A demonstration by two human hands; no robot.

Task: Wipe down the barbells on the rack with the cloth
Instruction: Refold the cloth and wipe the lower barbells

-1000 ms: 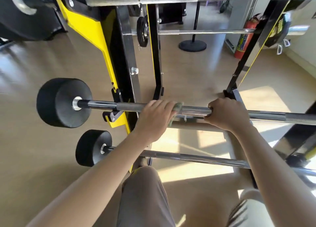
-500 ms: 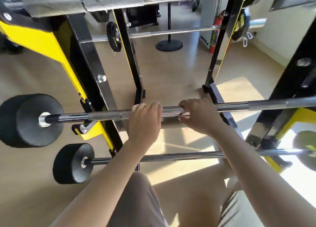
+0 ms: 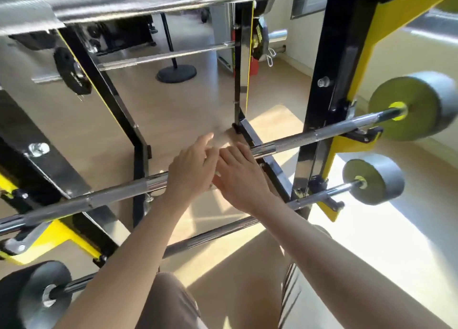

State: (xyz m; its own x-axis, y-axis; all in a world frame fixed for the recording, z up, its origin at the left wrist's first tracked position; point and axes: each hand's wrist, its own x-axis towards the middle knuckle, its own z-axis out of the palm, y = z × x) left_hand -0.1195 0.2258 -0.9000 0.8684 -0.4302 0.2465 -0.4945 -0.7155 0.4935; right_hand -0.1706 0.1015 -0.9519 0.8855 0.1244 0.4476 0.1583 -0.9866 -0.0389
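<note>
The middle barbell (image 3: 295,140) lies across the black and yellow rack (image 3: 322,105), sloping up to the right. Both hands meet at its centre. My left hand (image 3: 190,172) rests on the bar with its fingers lifted and spread, the index finger pointing forward. My right hand (image 3: 240,177) lies flat over the bar right beside it, its thumb tucked toward the left palm. The cloth is hidden under the hands. A lower barbell (image 3: 210,234) runs below my forearms, and another bar (image 3: 148,1) crosses the top of the view.
Round weight heads cap the bar ends at the right (image 3: 421,105) (image 3: 374,180) and lower left (image 3: 32,294). Beyond the rack are a further bar with a plate (image 3: 161,55), a round stand base (image 3: 176,73) and a red extinguisher (image 3: 254,66). My knees are below.
The view has swung to the right. My right hand slid left until it touched the left hand. The left hand's fingers have loosened from the bar, and the cloth is no longer visible.
</note>
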